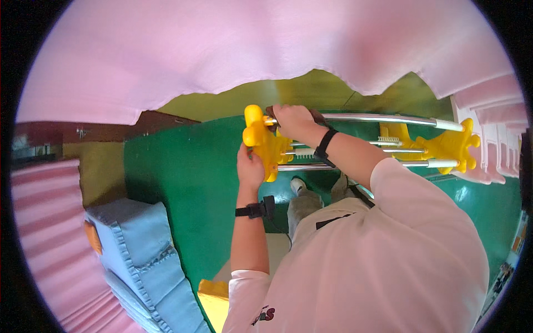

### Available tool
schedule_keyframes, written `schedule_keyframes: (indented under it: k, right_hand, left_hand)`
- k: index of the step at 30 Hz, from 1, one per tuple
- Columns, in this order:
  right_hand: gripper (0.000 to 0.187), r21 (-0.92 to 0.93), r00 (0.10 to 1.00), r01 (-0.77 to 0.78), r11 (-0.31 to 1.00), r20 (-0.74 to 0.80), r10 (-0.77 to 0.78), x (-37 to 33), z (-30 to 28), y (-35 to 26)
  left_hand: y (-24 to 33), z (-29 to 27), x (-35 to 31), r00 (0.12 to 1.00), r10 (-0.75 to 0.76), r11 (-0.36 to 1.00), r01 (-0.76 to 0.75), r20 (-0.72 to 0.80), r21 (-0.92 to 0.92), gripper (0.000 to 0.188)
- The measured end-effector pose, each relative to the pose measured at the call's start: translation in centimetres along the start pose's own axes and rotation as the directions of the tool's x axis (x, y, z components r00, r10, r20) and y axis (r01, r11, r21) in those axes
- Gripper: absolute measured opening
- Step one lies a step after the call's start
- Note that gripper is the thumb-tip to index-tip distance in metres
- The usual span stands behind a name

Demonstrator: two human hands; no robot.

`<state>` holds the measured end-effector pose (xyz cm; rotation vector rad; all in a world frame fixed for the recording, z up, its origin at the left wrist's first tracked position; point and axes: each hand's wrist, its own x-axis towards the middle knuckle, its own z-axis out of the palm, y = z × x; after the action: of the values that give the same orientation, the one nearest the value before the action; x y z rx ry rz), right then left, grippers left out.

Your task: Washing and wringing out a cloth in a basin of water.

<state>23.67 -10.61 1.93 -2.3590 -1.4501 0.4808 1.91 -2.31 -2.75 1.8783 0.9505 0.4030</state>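
Green floor (161, 166) lies below you, with pink drapery (266, 44) filling the upper view and more pleated pink fabric (53, 238) hanging at lower left. You have the rack (383, 118) in front of your body, above your shoes (298, 186) in the view. Its long axis runs left to right, crosswise to you and almost level, the upper bar dipping slightly toward the right. Its yellow left end (272, 150) stands across that axis, rounded knobs pointing up and to your left; its yellow right end (444, 145) has knobs facing right, near pale pink chairs (491, 158). Silvery bars join the two ends side by side, with white sleeves (442, 163) on some of them beside the right end.

Your left hand (250, 166) holds the outer edge of the left end, thumb and fingers close together on the yellow piece. Your right hand (297, 119) is closed over a brown cloth (271, 112) at the upper bar, just beside the left end; the cloth seems to wrap the bar, though your hand hides most of it. Your right forearm crosses over the lower bars. To your left sit a blue padded piece (139, 238) and, nearer you, a yellow block (214, 305)
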Motion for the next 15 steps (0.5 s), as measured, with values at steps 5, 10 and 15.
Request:
schedule_keyframes:
  k: [5, 10, 15]
  right_hand:
    - [0.027, -0.102, 0.997, -0.081, 0.991, 0.0, 0.081, -7.1, -4.1, 9.1]
    - [0.041, -0.215, 0.979, -0.2, 0.956, -0.086, 0.186, -17.3, -9.4, 23.7]
    - [0.041, -0.238, 0.926, -0.368, 0.899, -0.181, 0.331, -24.3, -13.8, 32.3]
  left_hand:
    - [-0.8, -1.4, 0.1, 0.998, -0.017, 1.0, 0.017, -0.066, 0.001, 0.048]
    - [0.6, -0.9, 0.0, 0.998, -0.011, 1.0, 0.01, -0.067, -0.008, 0.047]
    - [0.9, -0.7, -0.1, 0.994, -0.081, 0.997, 0.081, -0.07, -0.007, 0.047]
